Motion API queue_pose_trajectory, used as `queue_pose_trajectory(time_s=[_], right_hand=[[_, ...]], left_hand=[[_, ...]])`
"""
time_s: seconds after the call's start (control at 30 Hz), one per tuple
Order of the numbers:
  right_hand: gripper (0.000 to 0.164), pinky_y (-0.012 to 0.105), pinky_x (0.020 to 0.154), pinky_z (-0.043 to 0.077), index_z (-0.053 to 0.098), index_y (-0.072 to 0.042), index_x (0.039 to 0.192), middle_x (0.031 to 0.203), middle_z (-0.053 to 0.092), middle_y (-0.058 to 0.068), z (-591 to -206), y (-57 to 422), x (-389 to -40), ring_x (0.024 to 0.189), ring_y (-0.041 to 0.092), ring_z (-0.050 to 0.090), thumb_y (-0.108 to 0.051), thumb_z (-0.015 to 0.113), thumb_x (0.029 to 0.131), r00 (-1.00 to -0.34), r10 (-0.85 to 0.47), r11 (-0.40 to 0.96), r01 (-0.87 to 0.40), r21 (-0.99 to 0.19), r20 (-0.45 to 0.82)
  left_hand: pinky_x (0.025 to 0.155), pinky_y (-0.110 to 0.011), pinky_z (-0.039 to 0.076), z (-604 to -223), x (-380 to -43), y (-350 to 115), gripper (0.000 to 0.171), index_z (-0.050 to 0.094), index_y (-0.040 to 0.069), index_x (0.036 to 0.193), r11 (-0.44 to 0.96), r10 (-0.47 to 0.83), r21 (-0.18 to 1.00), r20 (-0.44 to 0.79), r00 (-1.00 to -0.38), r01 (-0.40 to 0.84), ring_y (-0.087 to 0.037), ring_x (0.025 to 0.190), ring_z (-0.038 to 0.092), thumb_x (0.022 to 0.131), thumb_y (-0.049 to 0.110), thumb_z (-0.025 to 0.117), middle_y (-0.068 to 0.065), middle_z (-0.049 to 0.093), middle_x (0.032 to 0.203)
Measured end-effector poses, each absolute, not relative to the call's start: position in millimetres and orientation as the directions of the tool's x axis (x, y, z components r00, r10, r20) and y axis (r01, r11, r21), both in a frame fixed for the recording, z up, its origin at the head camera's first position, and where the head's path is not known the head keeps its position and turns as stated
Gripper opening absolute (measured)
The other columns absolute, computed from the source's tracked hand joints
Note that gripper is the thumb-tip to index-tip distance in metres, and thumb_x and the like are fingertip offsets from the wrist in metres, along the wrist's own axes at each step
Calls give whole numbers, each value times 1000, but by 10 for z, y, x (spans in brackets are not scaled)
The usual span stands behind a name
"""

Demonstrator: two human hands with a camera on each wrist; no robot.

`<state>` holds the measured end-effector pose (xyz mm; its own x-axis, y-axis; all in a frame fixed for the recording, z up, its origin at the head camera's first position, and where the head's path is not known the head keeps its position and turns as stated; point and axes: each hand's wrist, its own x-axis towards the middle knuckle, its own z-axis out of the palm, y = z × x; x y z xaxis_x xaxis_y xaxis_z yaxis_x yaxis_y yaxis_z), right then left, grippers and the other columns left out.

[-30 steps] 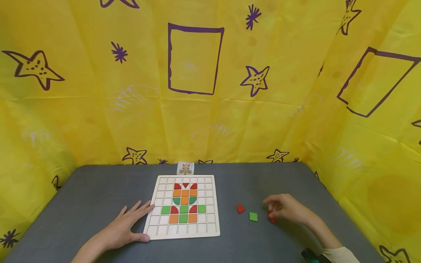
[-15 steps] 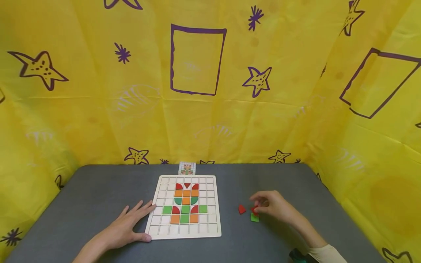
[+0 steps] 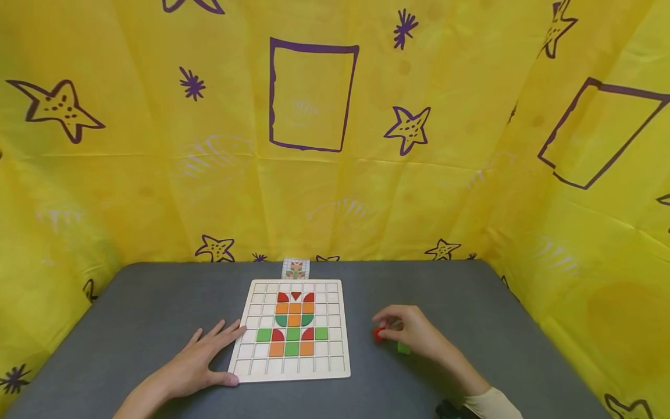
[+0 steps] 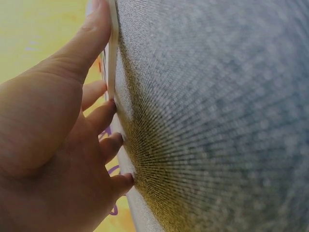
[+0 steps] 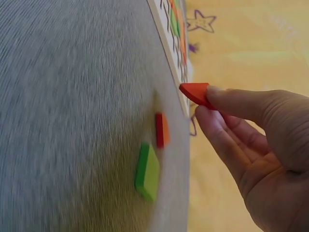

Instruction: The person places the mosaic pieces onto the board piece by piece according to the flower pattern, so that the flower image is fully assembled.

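My left hand lies spread at the left edge of the white grid board, its thumb at the near corner and fingertips at the side. Red, orange and green tiles form a figure in the board's squares. Right of the board, my right hand pinches a red quarter-circle tile between thumb and fingers, raised over the table in the right wrist view. Below it on the table lie a second red tile and a light green square tile, partly covered by the hand in the head view.
A small pattern card lies against the board's far edge. The dark grey table is enclosed by yellow cloth walls with purple stars and frames printed on them.
My right hand has picked the red tile off the table at the right and carried it left, past the green square, toward the board. The left hand stays put.
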<state>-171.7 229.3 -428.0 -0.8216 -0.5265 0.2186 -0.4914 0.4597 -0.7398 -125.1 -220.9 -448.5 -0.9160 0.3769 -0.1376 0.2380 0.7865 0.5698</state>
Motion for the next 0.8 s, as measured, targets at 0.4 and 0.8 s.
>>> queue_pose_trajectory(time_s=[0.4, 0.8], right_hand=[[17, 25, 71, 58, 73, -4, 98, 91, 71, 5, -4387, 1946, -1643, 79, 12, 66, -9, 79, 82, -855, -442, 401, -458, -793, 271], [15, 23, 70, 57, 74, -8, 97, 85, 68, -4, -4442, 1671, -1684, 75, 6, 61, -9, 79, 82, -860, -480, 456, -413, -788, 173]], left_hand=[[105, -76, 2, -4500, -1250, -2224, 100, 45, 14, 147, 791, 378, 563, -141, -915, 240, -52, 142, 18, 64, 56, 82, -16, 35, 155], [104, -76, 1, -4500, -1275, -2209, 101, 43, 15, 149, 785, 387, 571, -145, -911, 242, -52, 142, 17, 65, 56, 81, -14, 33, 157]])
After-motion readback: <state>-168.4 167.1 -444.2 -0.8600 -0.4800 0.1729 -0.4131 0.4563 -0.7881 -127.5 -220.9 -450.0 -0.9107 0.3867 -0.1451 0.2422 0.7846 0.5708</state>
